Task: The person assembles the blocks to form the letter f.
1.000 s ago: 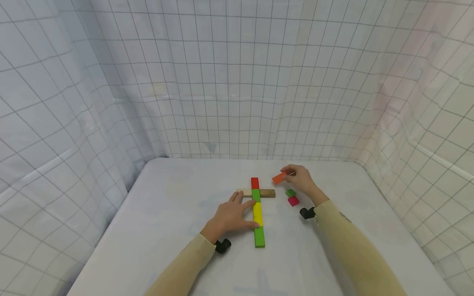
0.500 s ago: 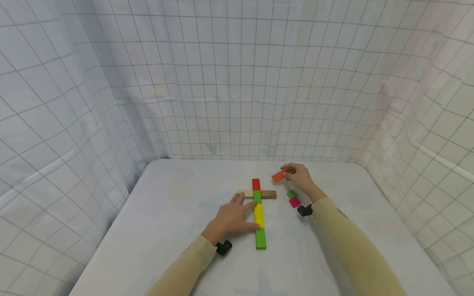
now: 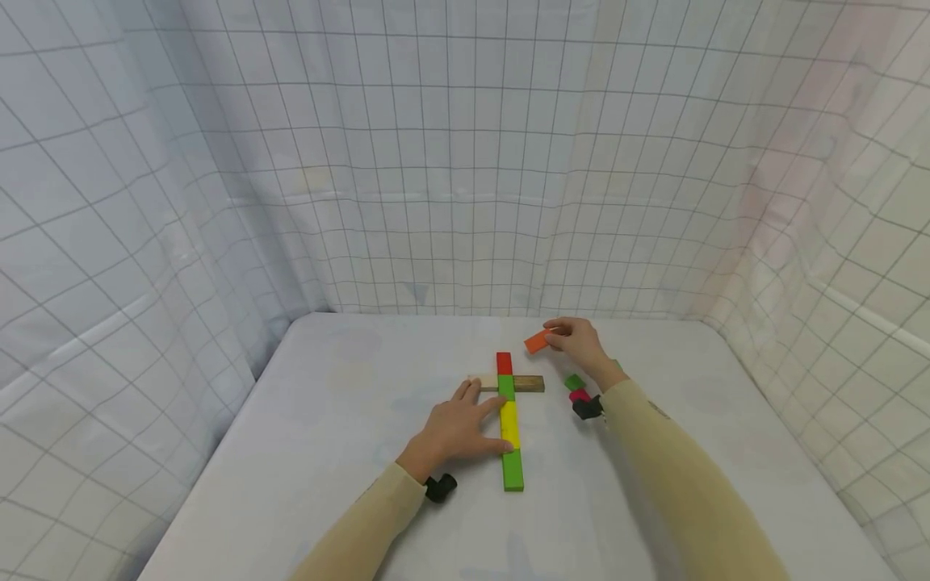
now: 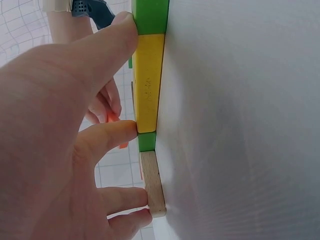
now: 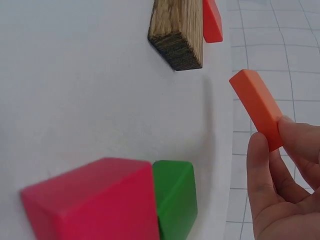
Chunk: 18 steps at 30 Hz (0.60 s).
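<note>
The person's left hand lies low with its fingers spread and mostly straight, free of any grip. Its thumb touches the near end of the yellow block, its index finger the far end, and two more fingers rest against the pale wooden block. The right hand reaches farther forward, its thumb and index finger pinching one end of the orange block. That block slants, raised off the white surface, just beyond and to the right of the red block.

The blocks are straight-edged and oblong. A long green block, the yellow one, a shorter green block and the red one form a line end to end. The pale block, fine-grained with rounded corners, and a dark wooden block, coarsely streaked, flank the shorter green one like crossbars. Near the right wrist, a smooth crimson block sits beside a small green block. Wrinkled, grid-lined cloth hangs behind.
</note>
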{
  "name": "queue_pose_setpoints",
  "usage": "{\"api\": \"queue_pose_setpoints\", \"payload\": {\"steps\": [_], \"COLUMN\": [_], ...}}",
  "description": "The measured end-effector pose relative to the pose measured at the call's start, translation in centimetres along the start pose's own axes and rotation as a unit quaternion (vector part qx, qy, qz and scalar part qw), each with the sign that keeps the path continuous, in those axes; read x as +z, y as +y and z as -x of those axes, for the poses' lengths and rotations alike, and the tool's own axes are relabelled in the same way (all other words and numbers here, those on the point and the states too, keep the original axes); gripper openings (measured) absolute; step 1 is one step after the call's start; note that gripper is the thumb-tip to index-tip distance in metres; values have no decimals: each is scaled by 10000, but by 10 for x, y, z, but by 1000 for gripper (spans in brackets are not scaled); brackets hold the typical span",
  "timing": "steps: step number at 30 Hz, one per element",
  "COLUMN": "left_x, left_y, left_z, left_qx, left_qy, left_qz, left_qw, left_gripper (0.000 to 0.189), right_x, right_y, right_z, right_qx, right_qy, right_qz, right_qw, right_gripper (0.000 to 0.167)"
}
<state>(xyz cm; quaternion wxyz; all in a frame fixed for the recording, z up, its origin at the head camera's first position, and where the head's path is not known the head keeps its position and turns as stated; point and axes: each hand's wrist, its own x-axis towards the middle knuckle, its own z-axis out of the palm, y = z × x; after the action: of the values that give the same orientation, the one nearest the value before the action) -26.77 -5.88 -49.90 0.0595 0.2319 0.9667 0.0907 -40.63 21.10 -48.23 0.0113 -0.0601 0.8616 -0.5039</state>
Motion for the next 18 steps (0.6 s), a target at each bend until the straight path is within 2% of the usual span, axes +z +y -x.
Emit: {"api": "queue_pose_setpoints", "payload": {"steps": [18], "left_x": [1], "left_y": [0], "left_z": [-1], "left_qx": [-25], "left_qy": [13], "left_qz": [-52], "left_qw": [10000], "left_gripper": [86], "right_x": [19], "right_y": [-3], "right_z": [-22], "right_qx": [474], "right_qy": [382], "right_qz": [-829], "right_qw": [9947], "right_gripper": [33]}}
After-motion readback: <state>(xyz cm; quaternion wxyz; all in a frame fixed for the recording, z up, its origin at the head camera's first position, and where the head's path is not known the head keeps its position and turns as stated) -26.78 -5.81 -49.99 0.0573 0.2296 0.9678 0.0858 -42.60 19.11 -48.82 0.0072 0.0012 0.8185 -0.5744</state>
